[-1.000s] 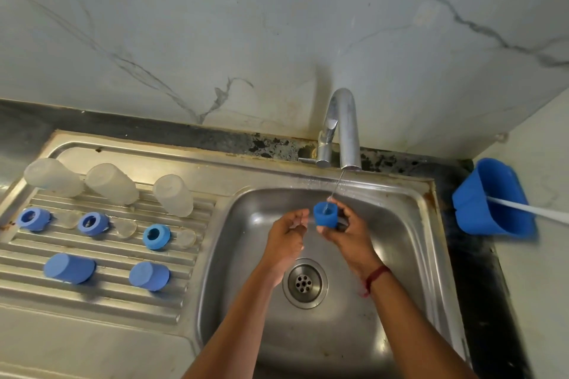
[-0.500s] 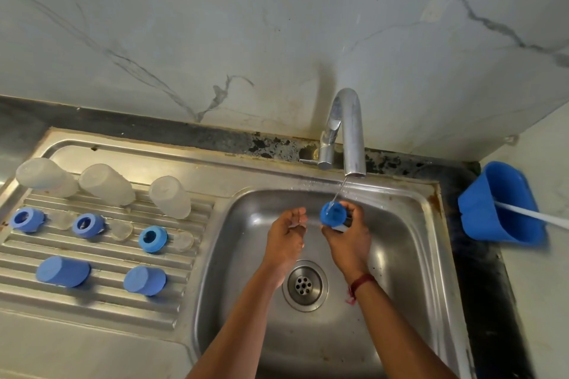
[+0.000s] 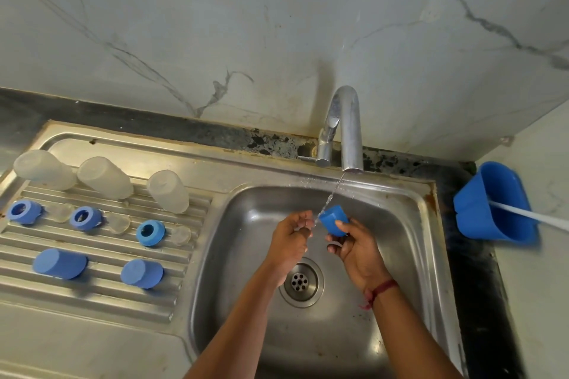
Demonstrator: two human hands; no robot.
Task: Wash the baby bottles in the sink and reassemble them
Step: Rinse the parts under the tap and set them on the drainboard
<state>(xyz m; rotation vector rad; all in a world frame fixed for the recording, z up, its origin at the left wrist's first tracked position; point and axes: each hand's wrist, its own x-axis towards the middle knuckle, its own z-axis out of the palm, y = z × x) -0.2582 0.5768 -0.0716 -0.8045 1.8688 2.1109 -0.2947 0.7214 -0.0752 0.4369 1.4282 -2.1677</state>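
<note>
Over the steel sink [image 3: 409,224], my right hand [image 3: 357,251] pinches a blue bottle cap [image 3: 333,219] under the thin stream from the tap [image 3: 348,129]. My left hand [image 3: 291,240] hovers just left of the cap with loosely curled fingers, holding nothing. On the drainboard [image 3: 92,286] lie three clear bottles [image 3: 106,177], three blue screw rings [image 3: 150,232], three clear teats [image 3: 118,223] and two blue caps [image 3: 141,273] on their sides.
A blue holder [image 3: 492,203] with a white handle [image 3: 529,215] sticking out sits on the dark counter right of the sink. The drain [image 3: 300,281] is below my hands. A marble wall rises behind the tap.
My right hand has tipped the blue cap so its closed end faces up under the water. The left hand stays close beside it.
</note>
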